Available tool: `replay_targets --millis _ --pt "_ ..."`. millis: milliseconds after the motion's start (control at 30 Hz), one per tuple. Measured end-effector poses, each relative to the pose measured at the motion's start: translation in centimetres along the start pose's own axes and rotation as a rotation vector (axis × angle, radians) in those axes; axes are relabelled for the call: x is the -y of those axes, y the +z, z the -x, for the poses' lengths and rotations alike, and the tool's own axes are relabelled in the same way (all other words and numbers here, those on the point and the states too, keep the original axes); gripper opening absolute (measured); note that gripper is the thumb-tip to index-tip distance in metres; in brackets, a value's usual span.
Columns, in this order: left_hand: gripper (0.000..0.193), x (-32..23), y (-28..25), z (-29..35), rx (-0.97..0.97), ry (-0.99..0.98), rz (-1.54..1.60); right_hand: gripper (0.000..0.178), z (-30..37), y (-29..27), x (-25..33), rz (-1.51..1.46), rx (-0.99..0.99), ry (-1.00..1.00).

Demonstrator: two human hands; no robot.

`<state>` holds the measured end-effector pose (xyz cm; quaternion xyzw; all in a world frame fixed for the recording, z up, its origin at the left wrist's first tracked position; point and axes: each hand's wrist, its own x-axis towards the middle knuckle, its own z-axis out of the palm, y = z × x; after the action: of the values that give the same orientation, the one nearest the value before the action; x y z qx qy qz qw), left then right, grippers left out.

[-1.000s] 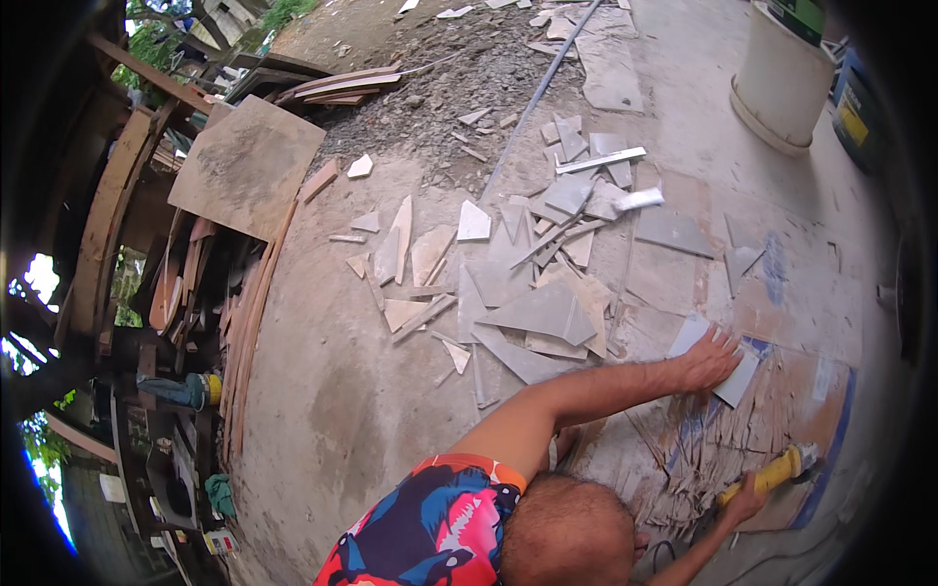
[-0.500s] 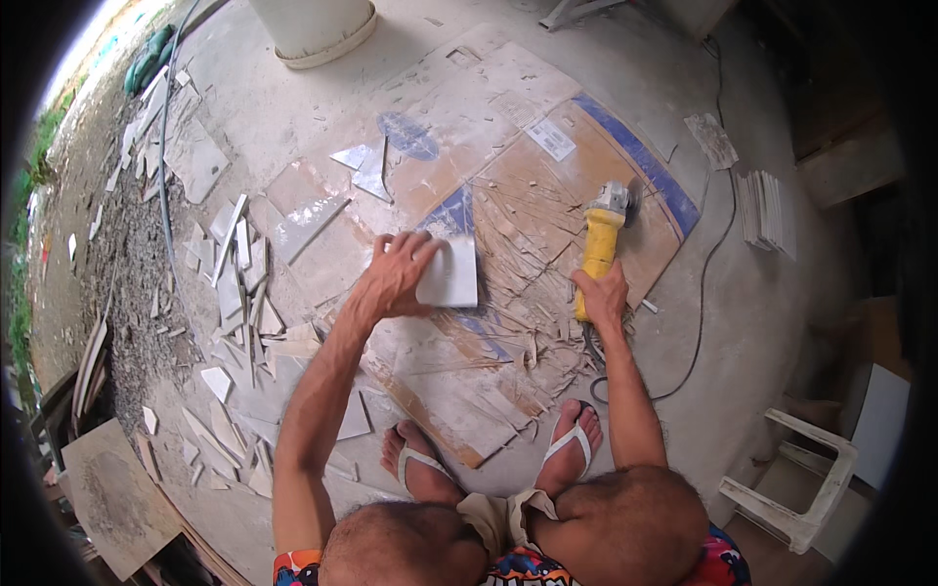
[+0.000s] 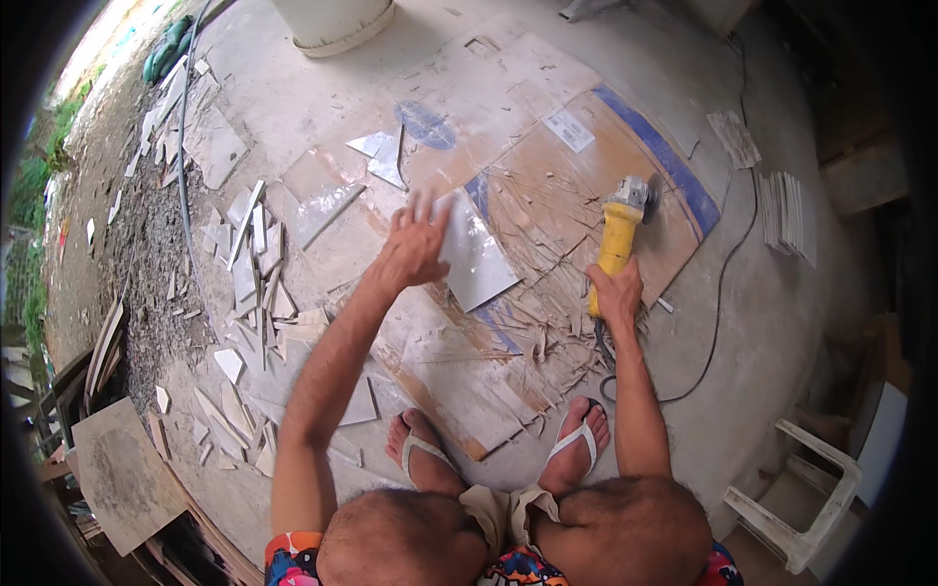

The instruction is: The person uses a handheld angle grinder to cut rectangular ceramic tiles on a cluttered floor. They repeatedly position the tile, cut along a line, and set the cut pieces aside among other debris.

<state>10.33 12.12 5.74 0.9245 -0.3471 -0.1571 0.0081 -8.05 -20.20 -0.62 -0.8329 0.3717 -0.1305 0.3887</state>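
Observation:
With fingers apart, my left hand (image 3: 418, 242) is over the left edge of a whitish tile (image 3: 482, 256); whether it touches the tile I cannot tell. The tile lies tilted askew on a dusty, flattened cardboard sheet (image 3: 625, 137) with blue print. My right hand (image 3: 618, 291) is closed around the rear body of a yellow angle grinder (image 3: 617, 239). The grinder's grey head and disc point away from me, over the right part of the cardboard. Thin cut tile strips (image 3: 532, 342) lie scattered between the tile and my feet.
Broken tile pieces (image 3: 256, 254) pile up on the left, near a hose (image 3: 184, 146). A black cord (image 3: 721, 303) curves along the right. Stacked tiles (image 3: 785, 220) stand at far right, a white stool (image 3: 796, 498) at lower right. A pale bucket (image 3: 337, 24) is at the back.
The tile has turned and now lies at a slant. My left hand's fingers have spread and point farther forward. My right hand still holds the grinder; the whole view has shifted slightly.

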Motion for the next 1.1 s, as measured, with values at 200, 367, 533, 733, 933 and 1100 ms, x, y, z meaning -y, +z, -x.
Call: replay_targets --millis 200,367,533,733,933,1100 --pt "0.123 0.7 5.5 1.7 -0.292 -0.179 0.304 0.058 0.3 0.2 0.6 0.042 -0.017 -0.064" --pt "0.117 -0.7 7.1 2.4 -0.386 -0.232 0.193 0.054 1.7 -0.1 2.4 0.067 0.006 -0.1" --pt "0.107 -1.7 6.0 2.6 -0.379 -0.333 0.094 0.053 4.8 -0.2 6.5 -0.08 0.164 -0.157" --pt "0.073 -3.1 5.8 2.9 -0.566 -0.337 1.333 0.056 5.7 2.3 11.2 -0.003 0.506 -0.321" --pt "0.074 -2.6 5.2 2.6 -0.569 -0.437 1.569 0.059 6.4 7.4 13.5 0.085 0.743 -0.354" --pt "0.072 -1.4 4.7 2.1 -0.624 -0.453 1.643 0.062 6.9 9.5 14.6 0.019 0.755 -0.271"
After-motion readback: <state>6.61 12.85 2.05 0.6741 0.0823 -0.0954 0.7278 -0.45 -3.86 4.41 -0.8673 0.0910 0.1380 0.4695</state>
